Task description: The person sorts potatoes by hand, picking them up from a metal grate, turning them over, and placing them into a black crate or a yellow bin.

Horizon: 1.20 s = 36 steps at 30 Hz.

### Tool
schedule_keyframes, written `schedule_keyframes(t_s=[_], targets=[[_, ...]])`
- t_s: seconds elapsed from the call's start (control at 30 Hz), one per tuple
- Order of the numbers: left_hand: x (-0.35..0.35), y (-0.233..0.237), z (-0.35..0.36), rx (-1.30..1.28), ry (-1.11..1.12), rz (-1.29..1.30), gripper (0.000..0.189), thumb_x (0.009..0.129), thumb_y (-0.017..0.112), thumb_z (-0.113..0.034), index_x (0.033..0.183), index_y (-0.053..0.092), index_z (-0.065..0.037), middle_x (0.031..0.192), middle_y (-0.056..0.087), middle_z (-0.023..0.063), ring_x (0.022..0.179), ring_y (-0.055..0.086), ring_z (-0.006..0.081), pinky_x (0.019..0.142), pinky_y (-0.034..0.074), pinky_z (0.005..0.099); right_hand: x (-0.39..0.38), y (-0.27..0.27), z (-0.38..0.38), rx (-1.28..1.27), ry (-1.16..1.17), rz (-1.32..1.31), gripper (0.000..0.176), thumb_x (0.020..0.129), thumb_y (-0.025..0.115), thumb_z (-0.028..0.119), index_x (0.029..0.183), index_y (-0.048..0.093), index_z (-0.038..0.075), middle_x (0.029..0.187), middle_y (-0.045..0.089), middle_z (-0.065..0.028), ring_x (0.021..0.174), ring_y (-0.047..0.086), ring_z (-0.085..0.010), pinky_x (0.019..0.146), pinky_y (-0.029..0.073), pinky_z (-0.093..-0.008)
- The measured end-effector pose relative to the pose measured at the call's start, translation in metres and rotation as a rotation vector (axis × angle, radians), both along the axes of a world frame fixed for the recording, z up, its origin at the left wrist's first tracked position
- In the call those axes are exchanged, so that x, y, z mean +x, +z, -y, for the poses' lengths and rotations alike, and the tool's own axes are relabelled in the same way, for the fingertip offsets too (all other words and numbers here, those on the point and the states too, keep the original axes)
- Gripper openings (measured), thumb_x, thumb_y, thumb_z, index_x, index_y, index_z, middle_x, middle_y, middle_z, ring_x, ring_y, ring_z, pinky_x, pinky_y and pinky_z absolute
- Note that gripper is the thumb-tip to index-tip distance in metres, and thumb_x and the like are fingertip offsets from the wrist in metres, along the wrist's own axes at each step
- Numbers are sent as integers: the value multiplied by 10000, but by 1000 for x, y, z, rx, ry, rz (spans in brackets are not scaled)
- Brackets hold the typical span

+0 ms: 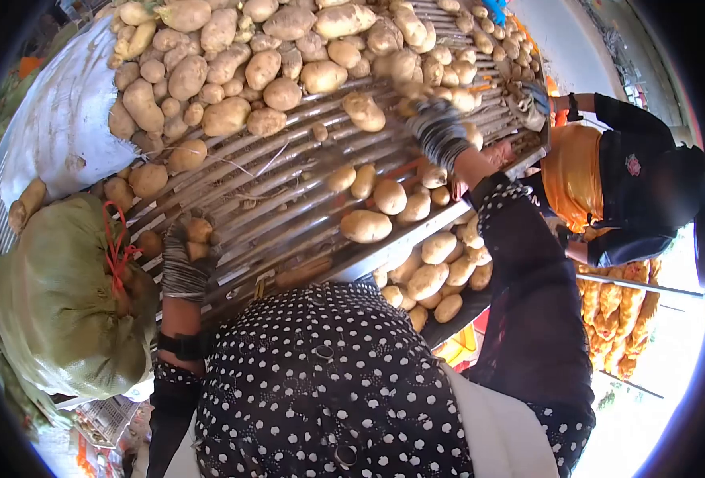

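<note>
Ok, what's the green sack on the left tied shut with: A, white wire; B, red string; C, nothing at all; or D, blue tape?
B: red string is knotted around the gathered neck of the green sack.

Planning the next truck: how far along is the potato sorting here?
Done: a green sack sits tied shut, and a potato batch lies below the rollers. In hand: the left hand holds small potatoes; the right hand reaches among loose potatoes. Left: a large heap waits at the top.
</note>
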State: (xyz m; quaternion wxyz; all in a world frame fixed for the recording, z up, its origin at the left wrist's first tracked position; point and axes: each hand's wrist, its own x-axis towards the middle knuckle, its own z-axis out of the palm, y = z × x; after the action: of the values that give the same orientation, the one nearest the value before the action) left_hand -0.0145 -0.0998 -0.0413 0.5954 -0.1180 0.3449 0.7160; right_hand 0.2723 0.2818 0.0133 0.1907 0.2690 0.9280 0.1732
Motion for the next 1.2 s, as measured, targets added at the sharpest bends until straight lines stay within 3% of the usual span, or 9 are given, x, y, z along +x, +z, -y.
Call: schedule_keyframes(t_s=[0.13, 0.2, 0.33, 0.53, 0.6, 0.73, 0.9, 1.13, 1.2], targets=[[-6, -3, 5, -131, 17, -13, 347, 840, 590, -360, 1084, 565, -114, 966, 609, 82, 691, 593, 262, 491, 489, 345, 9, 36, 15, 15, 4, -227, 320, 748, 633, 296, 1034, 608, 155, 1182, 546, -111, 1130, 477, -308, 912, 402, -456], [1, -3, 4, -182, 60, 19, 356, 817, 589, -373, 1076, 575, -128, 948, 609, 72, 659, 573, 259, 469, 440, 326, -6, 51, 60, -407, 242, -47, 282, 790, 604, 322, 1041, 631, 196, 1181, 541, -105, 1112, 476, -314, 911, 384, -454], [0, -17, 9, 24, 8, 65, 359, 845, 579, -365, 1114, 564, -128, 977, 616, 78, 699, 601, 261, 488, 487, 342, 4, 11, 129, -561, 578, -155, 536, 698, 690, 424, 1190, 555, 261, 1227, 503, -83, 1187, 421, -301, 956, 359, -492], [1, -8, 10, -156, 57, 106, 350, 838, 593, -361, 1099, 572, -130, 976, 617, 79, 673, 600, 269, 488, 490, 343, 7, 36, 105, -334, 419, -160, 501, 684, 688, 446, 1119, 593, 215, 1207, 515, -81, 1181, 437, -281, 941, 378, -470], [-3, -17, 14, -94, 35, 82, 332, 841, 589, -361, 1083, 579, -135, 967, 617, 72, 691, 598, 261, 493, 488, 340, -12, 60, 92, -340, -41, 93, 525, 669, 710, 440, 1082, 605, 133, 1201, 540, -64, 1134, 477, -288, 920, 393, -441], [-4, -17, 16, -64, -6, 33, 334, 843, 588, -366, 1083, 581, -134, 967, 616, 70, 704, 595, 254, 490, 483, 337, 46, 38, 36, -243, 13, -697, 459, 687, 719, 355, 1041, 613, 83, 1042, 588, -131, 950, 556, -339, 857, 443, -410], [5, -16, 10, -107, 41, 26, 312, 850, 570, -361, 1055, 578, -127, 962, 610, 69, 677, 581, 237, 465, 467, 326, 64, 54, 74, -316, 182, -15, 504, 731, 685, 396, 1151, 581, 137, 1200, 531, -106, 1109, 501, -305, 922, 397, -444], [18, 0, -4, -178, -64, -86, 291, 823, 607, -359, 1014, 573, -143, 890, 617, 45, 640, 586, 229, 448, 429, 312, 49, 41, 62, -168, -12, 25, 523, 728, 690, 362, 1172, 551, 125, 1158, 551, -116, 1062, 527, -288, 906, 398, -426], [17, 1, -3, -190, -48, -72, 293, 820, 606, -367, 1015, 574, -150, 904, 615, 43, 646, 587, 227, 452, 426, 314, 51, 47, 46, -179, 8, -282, 520, 714, 691, 356, 1162, 559, 126, 1154, 547, -115, 1076, 514, -283, 912, 388, -419]])
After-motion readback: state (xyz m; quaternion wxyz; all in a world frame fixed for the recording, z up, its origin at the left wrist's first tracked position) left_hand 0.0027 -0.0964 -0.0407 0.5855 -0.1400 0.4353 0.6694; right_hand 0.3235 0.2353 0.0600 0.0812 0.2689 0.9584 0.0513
